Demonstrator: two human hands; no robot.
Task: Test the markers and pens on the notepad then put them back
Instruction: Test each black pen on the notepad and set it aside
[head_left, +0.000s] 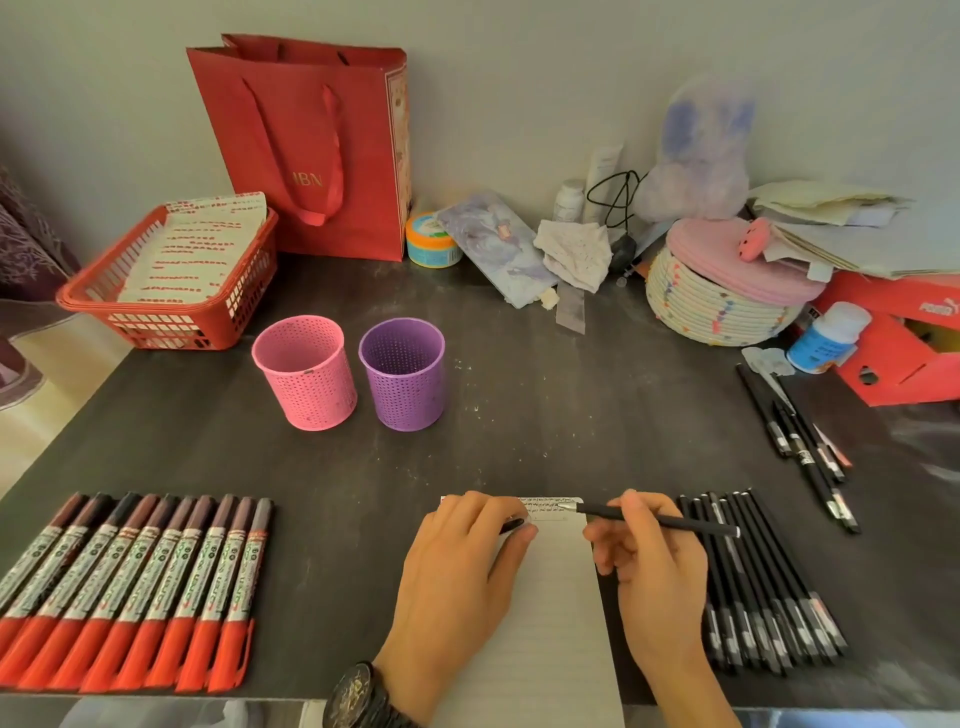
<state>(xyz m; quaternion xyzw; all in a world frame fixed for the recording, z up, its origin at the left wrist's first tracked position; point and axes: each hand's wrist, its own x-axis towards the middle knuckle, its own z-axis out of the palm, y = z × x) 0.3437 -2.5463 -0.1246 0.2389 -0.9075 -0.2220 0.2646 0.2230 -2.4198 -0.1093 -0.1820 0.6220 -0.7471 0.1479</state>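
Dark, scuffed tabletop (519, 415) fills my view, with a white notepad (556, 613) lying at its near edge. On the right hand (654, 571), the fingertips pinch a black pen (670, 521) partway along its barrel. The pen's silver tip rests on the scribbled line along the notepad's far edge. The left hand (462, 561) lies palm down on the notepad's far left corner, fingers close together and lightly curled over a short black piece (513, 525) that pokes out at the fingertips. A dark wristwatch (358, 696) sits on that wrist. Just right of the notepad lies a tight row of black pens (769, 608). Farther right and back lie a few loose pens (802, 447). Well left of the notepad, red-capped markers (130, 587) lie side by side. Beyond the notepad, to its left, a pink cup (306, 374) and a purple cup (402, 371) stand upright, near each other.
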